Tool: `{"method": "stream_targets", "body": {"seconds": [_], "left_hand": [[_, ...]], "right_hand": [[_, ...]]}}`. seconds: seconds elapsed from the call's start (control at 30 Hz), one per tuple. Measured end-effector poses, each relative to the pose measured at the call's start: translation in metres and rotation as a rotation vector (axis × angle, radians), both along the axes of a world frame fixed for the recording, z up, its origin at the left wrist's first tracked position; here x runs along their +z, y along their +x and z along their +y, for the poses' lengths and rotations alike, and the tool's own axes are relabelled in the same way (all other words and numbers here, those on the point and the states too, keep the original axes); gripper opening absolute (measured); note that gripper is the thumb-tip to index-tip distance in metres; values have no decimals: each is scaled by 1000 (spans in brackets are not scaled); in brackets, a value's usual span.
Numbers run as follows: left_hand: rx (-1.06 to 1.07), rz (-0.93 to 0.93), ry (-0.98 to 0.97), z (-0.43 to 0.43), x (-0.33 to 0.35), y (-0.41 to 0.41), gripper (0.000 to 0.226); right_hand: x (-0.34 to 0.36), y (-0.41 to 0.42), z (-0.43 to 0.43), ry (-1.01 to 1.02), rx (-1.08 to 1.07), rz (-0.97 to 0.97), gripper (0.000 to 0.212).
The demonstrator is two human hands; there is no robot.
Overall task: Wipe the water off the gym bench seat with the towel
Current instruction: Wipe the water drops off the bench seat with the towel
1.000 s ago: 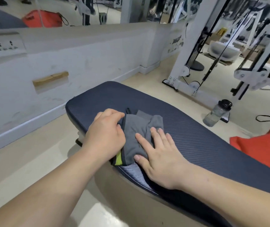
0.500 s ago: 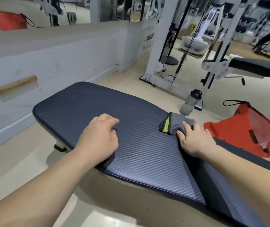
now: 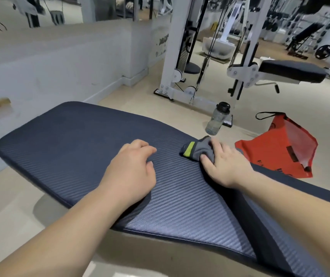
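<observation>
Navy ribbed vinyl covered the gym bench seat (image 3: 76, 148), which ran from the left of the view across to the lower right. No water could be made out on its surface.

Left hand (image 3: 132, 172): resting palm down on the middle of the seat, fingers curled loosely inward with the tips touching the padding. It held nothing and was well apart from the towel.

Towel (image 3: 197, 150): grey cloth with a yellow-green stripe at its left end, bunched into a small wad. It lay on the far edge of the seat, to the right of the left hand, in contact with the vinyl.

Right hand (image 3: 224, 166): palm down on the seat's far edge, fingers closed over the right-hand part of the towel and pressing it against the padding. The thumb lay alongside the wad's near side. The striped end projected clear of the fingers to the left.

Water bottle (image 3: 217, 119): clear with a dark cap, standing upright on the floor just beyond the towel and apart from the bench.

Red bag (image 3: 280, 148): lying flat on the floor to the right of the bottle, its black strap looped at the top.

Cable machine (image 3: 172, 56): white frame standing on the floor behind the bottle, with a second padded seat (image 3: 292, 71) to its right.
</observation>
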State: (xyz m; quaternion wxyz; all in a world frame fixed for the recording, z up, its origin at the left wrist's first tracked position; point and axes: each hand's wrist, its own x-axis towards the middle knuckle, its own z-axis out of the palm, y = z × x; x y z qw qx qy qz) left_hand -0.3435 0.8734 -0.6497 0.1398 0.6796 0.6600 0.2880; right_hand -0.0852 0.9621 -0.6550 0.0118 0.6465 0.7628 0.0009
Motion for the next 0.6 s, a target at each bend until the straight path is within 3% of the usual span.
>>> {"method": "stream_targets", "body": {"seconds": [0.2, 0.3, 0.47, 0.6], "left_hand": [[68, 19, -29, 22, -6, -16, 37], [138, 13, -31, 23, -7, -35, 37], [239, -10, 4, 18, -9, -70, 37], [361, -18, 30, 8, -12, -105, 35]], "right_hand": [[-2, -16, 53, -86, -159, 8, 77], [-2, -44, 74, -127, -147, 95, 80], [-5, -125, 105, -129, -63, 135, 55], [-6, -193, 130, -142, 0, 127, 58]]}}
